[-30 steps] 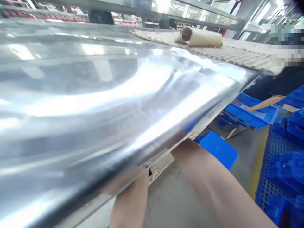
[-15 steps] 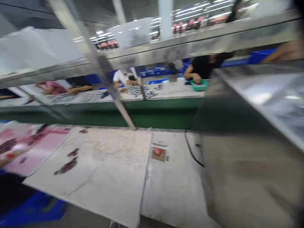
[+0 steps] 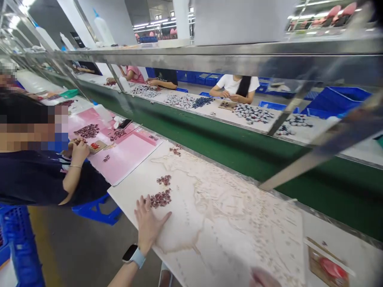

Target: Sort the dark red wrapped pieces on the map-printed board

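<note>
My left hand (image 3: 149, 223), with a smartwatch (image 3: 134, 255) on its wrist, lies over the near edge of the white tabletop (image 3: 182, 239). Its fingers are spread, and the fingertips meet a pile of small dark red pieces (image 3: 161, 198). A smaller cluster of the same pieces (image 3: 164, 180) sits just beyond. My right hand (image 3: 265, 277) shows only as a blurred edge at the bottom, over the same tabletop; its fingers cannot be made out. To its right is a brown board with a red lump (image 3: 332, 267) on it.
A co-worker (image 3: 32, 171) sits at the left by a pink mat (image 3: 128, 153) holding more dark red pieces. Behind the tabletop runs a green belt (image 3: 191, 139). A metal strut (image 3: 311, 159) slants down to the back edge. Blue crates (image 3: 22, 239) stand at lower left.
The view has swung left and down, so the dark red piles now lie nearer the middle. My left hand has come into view at the larger pile, and part of my right hand shows below.
</note>
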The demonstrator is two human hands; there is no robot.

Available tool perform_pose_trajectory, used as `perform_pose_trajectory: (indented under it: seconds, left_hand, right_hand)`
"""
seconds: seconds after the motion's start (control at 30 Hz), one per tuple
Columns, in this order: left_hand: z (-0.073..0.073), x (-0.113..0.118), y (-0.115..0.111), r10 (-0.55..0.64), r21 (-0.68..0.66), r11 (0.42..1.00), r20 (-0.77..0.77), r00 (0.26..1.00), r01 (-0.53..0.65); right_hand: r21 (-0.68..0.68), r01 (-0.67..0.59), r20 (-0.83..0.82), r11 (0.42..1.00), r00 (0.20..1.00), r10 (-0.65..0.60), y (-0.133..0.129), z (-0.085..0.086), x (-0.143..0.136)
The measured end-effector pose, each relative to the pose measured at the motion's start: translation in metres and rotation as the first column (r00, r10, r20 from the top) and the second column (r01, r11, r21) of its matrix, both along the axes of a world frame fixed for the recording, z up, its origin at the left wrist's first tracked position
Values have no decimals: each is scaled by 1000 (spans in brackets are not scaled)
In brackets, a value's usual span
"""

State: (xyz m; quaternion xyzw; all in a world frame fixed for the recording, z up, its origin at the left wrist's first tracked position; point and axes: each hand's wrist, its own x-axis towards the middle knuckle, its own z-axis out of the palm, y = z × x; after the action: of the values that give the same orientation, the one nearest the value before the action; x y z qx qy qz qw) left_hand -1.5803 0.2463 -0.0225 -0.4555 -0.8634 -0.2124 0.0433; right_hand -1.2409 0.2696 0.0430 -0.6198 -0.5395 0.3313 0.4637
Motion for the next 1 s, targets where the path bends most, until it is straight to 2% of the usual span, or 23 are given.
perform_pose_trajectory:
  seconds: [0.13,0.27,0.43,0.6,0.7,0.77,0.87,1.0]
  left_hand:
    - [-20,-29,24,-80,-71,994,3,997,80]
    - [-28,-43,43,-150,-62,987,-32,988,148]
    - [-28,-67,77,-265,-87,961,-37,963,262]
    - [-28,-105,109,-477,-132,870,23,879,476]
    - [-30,-121,120,-541,-127,828,75,837,546]
    - [-30,-126,122,-550,-123,818,113,827,561]
    - [-30,-127,122,-542,-108,821,160,825,560]
    - [-31,-125,121,-523,-75,837,182,833,542]
  right_hand:
    - [73,-305,147,949,945,293,79,-38,-125]
    - [87,-470,313,878,850,423,170,-60,-228]
    - [71,-589,477,805,729,491,266,-74,-309]
    - [62,-661,560,748,643,522,338,-85,-365]
    - [55,-724,579,687,584,569,354,-91,-382]
    - [45,-776,582,629,532,615,350,-95,-384]
    - [26,-834,580,551,461,672,324,-97,-373]
    - [-3,-893,580,450,365,729,286,-89,-349]
